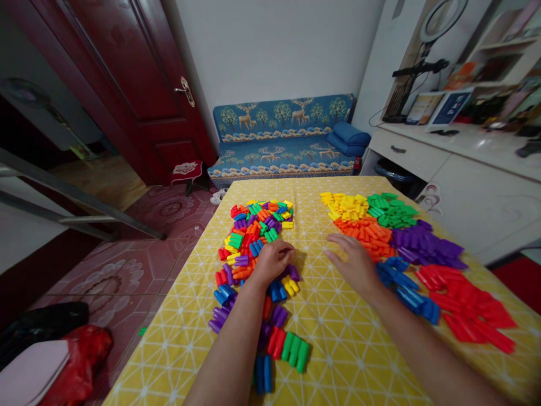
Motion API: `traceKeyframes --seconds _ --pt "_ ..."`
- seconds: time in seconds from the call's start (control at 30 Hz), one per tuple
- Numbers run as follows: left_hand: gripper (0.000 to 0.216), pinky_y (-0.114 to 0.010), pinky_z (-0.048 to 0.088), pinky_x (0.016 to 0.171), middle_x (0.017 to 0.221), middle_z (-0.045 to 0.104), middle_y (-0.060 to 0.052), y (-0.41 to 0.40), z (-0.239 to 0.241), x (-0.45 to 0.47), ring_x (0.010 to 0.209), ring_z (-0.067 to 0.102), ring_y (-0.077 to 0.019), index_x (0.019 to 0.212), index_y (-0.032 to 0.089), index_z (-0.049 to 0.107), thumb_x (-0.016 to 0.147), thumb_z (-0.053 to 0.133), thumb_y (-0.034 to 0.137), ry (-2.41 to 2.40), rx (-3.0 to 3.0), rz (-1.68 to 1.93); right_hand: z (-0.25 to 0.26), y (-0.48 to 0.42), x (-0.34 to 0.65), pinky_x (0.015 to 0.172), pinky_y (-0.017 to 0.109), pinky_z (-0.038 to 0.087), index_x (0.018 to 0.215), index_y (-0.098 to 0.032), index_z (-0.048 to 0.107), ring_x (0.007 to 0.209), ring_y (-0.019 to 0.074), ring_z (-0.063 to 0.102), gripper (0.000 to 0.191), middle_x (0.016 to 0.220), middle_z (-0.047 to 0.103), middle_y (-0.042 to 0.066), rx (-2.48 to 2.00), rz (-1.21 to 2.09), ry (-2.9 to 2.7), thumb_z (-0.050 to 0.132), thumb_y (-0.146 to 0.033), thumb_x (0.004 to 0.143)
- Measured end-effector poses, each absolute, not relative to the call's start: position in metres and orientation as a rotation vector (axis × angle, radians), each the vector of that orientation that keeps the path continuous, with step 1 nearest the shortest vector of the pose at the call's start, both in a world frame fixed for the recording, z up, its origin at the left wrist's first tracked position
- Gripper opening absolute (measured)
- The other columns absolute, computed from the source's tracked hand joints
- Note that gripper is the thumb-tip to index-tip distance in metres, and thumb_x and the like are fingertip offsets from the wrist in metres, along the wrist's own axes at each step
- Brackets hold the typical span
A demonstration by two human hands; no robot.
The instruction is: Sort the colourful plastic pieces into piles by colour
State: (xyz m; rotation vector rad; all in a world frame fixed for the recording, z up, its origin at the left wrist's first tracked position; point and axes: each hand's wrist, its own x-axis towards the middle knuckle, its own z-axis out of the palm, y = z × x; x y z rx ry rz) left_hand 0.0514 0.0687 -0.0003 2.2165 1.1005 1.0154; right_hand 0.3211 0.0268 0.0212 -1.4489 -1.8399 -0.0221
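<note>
My left hand (274, 261) is over the right edge of a mixed pile of plastic pieces (249, 231) in red, orange, yellow, green, blue and purple. Its fingers curl together, and whatever they may hold is hidden. To the right, my right hand (354, 264) is held with thumb and fingers apart and nothing between them. It is beside a heap of orange pieces (369, 237). Around that heap are single-colour groups: yellow pieces (344, 206), green pieces (391, 210), purple pieces (426, 245), blue pieces (403, 285) and red pieces (469, 301).
A yellow patterned cloth (329, 349) covers the table. Beyond its far edge stands a blue sofa (279, 152). On the right is a white cabinet (473, 186); on the left, a dark red door (139, 73), a small stool (187, 170) and a metal frame (97, 217).
</note>
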Motion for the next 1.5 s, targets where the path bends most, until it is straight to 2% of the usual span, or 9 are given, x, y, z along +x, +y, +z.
traceKeyframes --seconds 0.13,0.3,0.47,0.67,0.77,0.87,0.97,1.17,1.5 --pt "0.014 -0.029 0.052 0.081 0.088 0.071 -0.006 0.064 0.009 0.046 0.085 0.066 -0.0168 0.087 0.018 0.069 0.085 0.055 0.018 1.236 2.112 1.423 -0.011 0.034 0.234 0.102 0.045 0.045 0.126 -0.016 0.057 0.121 0.0261 0.055 0.048 0.129 0.06 0.015 -1.408 0.259 -1.789 0.057 -0.042 0.085" --pt "0.017 -0.03 0.052 0.085 0.099 0.069 -0.006 0.069 0.026 0.037 0.094 0.064 -0.0171 0.096 0.019 0.067 0.084 0.06 0.028 1.312 1.303 1.935 -0.027 0.041 0.203 0.105 0.049 0.04 0.125 -0.013 0.057 0.124 0.0301 0.052 0.051 0.131 0.058 0.018 -1.514 0.209 -1.686 0.057 -0.045 0.085" --pt "0.014 -0.025 0.052 0.084 0.09 0.068 -0.006 0.076 0.05 0.036 0.086 0.067 -0.0124 0.091 0.018 0.063 0.083 0.057 0.028 0.854 0.334 1.897 -0.028 0.042 0.211 0.099 0.043 0.045 0.118 -0.016 0.061 0.113 0.0262 0.059 0.043 0.118 0.066 0.013 -1.463 0.344 -1.574 0.052 -0.046 0.088" --pt "0.03 -0.021 0.048 0.063 0.059 0.06 0.001 0.068 0.062 0.052 0.058 0.06 -0.0106 0.073 0.017 0.062 0.09 0.049 0.038 1.102 0.886 1.849 -0.03 0.041 0.21 0.094 0.042 0.047 0.111 -0.02 0.064 0.107 0.0249 0.062 0.037 0.112 0.069 0.01 -1.429 0.433 -1.525 0.052 -0.046 0.088" --pt "0.039 -0.022 0.043 0.056 0.051 0.054 0.001 0.064 0.061 0.062 0.051 0.056 -0.0121 0.069 0.018 0.063 0.093 0.046 0.041 1.476 1.679 1.571 -0.028 0.041 0.21 0.093 0.042 0.047 0.11 -0.019 0.064 0.103 0.025 0.063 0.039 0.108 0.07 0.01 -1.404 0.484 -1.519 0.054 -0.048 0.087" --pt "0.021 -0.024 0.047 0.063 0.084 0.07 -0.004 0.063 0.059 0.07 0.073 0.066 -0.0163 0.098 0.022 0.07 0.091 0.052 0.031 1.52 2.398 0.963 -0.024 0.04 0.21 0.087 0.04 0.049 0.105 -0.02 0.066 0.096 0.0251 0.064 0.033 0.1 0.071 0.008 -1.393 0.513 -1.577 0.056 -0.045 0.086" --pt "0.034 -0.025 0.051 0.074 0.113 0.068 -0.005 0.07 0.061 0.073 0.096 0.066 -0.0182 0.122 0.026 0.061 0.09 0.053 0.023 1.345 2.701 0.594 -0.02 0.039 0.209 0.081 0.038 0.049 0.098 -0.021 0.067 0.09 0.0246 0.064 0.023 0.094 0.071 0.008 -1.404 0.498 -1.629 0.055 -0.036 0.085" --pt "0.044 -0.038 0.046 0.099 0.132 0.055 -0.012 0.131 0.07 0.061 0.117 0.056 -0.0262 0.126 0.021 0.06 0.086 0.061 0.038 1.394 2.778 0.585 -0.018 0.036 0.208 0.086 0.04 0.048 0.102 -0.019 0.067 0.095 0.0247 0.064 0.031 0.101 0.071 0.01 -1.399 0.504 -1.594 0.054 -0.043 0.088" --pt "0.082 -0.041 0.04 0.104 0.143 0.049 -0.012 0.267 0.052 0.059 0.129 0.049 -0.0322 0.148 0.028 0.034 0.078 0.056 0.065 1.797 2.329 0.199 -0.017 0.034 0.21 0.087 0.039 0.048 0.103 -0.021 0.065 0.099 0.0227 0.063 0.03 0.103 0.071 0.007 -1.373 0.588 -1.435 0.053 -0.045 0.091"
